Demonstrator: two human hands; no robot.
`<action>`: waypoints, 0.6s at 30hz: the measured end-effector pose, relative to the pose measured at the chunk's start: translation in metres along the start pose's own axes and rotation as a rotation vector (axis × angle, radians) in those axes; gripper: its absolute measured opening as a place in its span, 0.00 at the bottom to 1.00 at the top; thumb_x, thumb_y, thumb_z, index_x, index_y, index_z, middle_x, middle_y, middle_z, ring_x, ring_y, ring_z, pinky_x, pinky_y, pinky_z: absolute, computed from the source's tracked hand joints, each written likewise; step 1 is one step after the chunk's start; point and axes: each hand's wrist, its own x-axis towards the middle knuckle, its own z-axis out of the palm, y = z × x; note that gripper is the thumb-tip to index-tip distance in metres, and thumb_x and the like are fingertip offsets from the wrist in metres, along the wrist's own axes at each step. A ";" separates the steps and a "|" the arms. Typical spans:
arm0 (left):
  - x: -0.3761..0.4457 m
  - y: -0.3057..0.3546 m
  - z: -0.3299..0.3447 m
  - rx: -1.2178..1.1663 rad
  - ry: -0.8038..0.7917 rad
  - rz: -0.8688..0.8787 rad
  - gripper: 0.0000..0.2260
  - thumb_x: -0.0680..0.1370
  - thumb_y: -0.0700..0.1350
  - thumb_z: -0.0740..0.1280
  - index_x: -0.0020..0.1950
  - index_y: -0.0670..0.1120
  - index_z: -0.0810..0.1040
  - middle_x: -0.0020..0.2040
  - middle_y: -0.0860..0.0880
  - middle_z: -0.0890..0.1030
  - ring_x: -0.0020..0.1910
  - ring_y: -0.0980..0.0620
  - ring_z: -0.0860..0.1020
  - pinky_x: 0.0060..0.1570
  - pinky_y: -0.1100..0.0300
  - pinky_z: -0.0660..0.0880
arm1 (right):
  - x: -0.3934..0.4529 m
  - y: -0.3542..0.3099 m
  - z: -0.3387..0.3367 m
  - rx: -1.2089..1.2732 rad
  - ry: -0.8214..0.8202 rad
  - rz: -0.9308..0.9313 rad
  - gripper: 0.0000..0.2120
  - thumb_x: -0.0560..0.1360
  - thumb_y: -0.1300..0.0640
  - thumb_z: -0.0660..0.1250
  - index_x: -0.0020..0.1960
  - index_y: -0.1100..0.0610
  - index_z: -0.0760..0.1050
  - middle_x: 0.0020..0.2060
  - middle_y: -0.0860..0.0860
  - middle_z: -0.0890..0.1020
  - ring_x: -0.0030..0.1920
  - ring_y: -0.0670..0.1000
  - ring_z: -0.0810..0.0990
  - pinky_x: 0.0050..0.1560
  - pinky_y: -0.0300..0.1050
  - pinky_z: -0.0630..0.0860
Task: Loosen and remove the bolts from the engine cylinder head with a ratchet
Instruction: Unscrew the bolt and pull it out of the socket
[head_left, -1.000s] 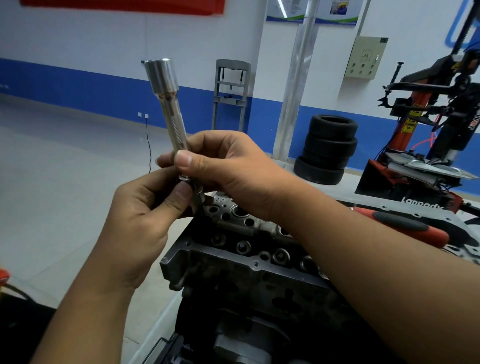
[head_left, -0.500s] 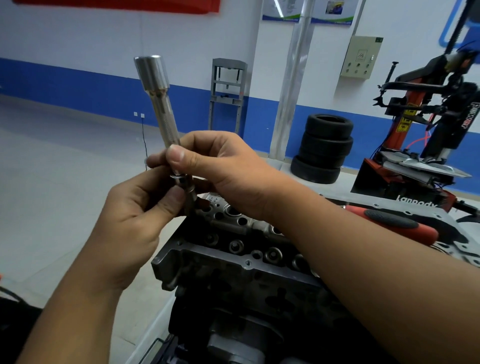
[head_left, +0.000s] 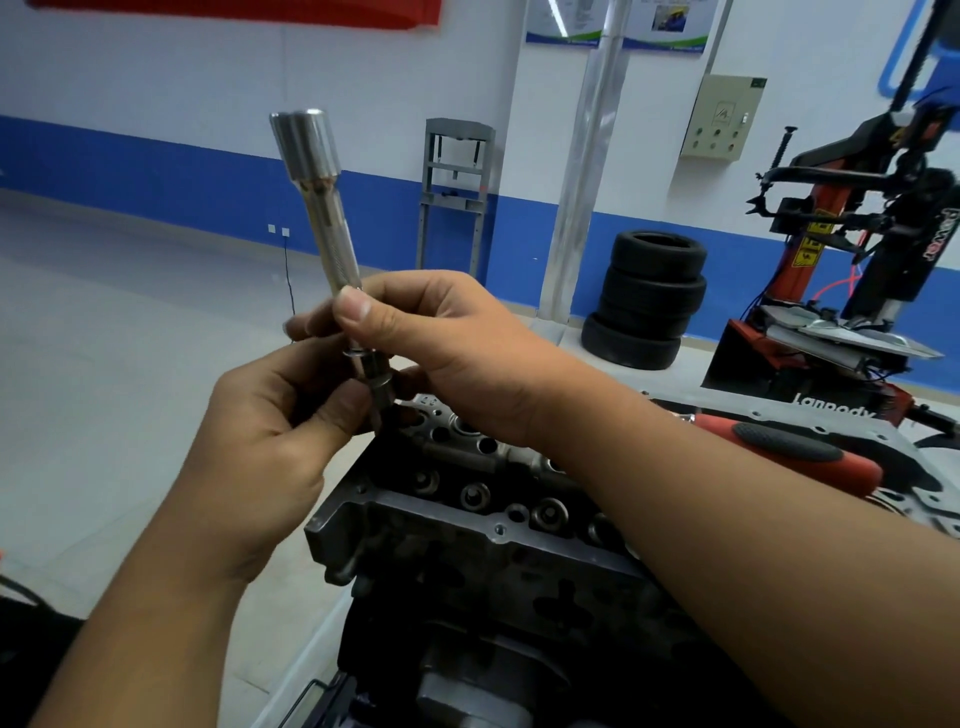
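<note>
A long silver metal socket extension (head_left: 322, 223) is held tilted above the dark grey engine cylinder head (head_left: 467, 499), pinched near its lower end by the right hand (head_left: 441, 348) and gripped below by the left hand (head_left: 270, 431). A red-handled ratchet (head_left: 789, 452) lies beyond the head.

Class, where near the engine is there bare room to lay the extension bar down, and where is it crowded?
Bare floor lies left of the cylinder head. Crowded: both hands, left hand and right hand, grip the extension bar above it; a red-handled tool lies at right.
</note>
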 end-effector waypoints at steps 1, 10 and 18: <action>0.000 -0.001 0.002 0.026 0.055 0.014 0.15 0.74 0.43 0.71 0.55 0.60 0.86 0.51 0.52 0.88 0.52 0.51 0.87 0.52 0.61 0.83 | 0.000 0.000 0.000 -0.009 0.012 0.007 0.13 0.84 0.58 0.64 0.60 0.67 0.80 0.61 0.63 0.83 0.60 0.61 0.84 0.51 0.52 0.83; -0.003 0.000 -0.003 -0.002 -0.048 -0.071 0.13 0.79 0.44 0.69 0.57 0.59 0.86 0.55 0.49 0.88 0.55 0.47 0.86 0.54 0.62 0.81 | 0.002 0.002 -0.001 0.018 -0.004 0.007 0.09 0.84 0.56 0.65 0.55 0.58 0.83 0.62 0.62 0.83 0.54 0.56 0.82 0.51 0.52 0.81; -0.003 0.002 0.004 0.093 0.102 -0.027 0.12 0.69 0.49 0.78 0.50 0.61 0.87 0.48 0.53 0.88 0.49 0.52 0.87 0.49 0.67 0.81 | 0.003 0.003 -0.005 0.056 0.000 -0.018 0.06 0.81 0.58 0.68 0.48 0.53 0.84 0.61 0.60 0.83 0.53 0.54 0.81 0.51 0.55 0.80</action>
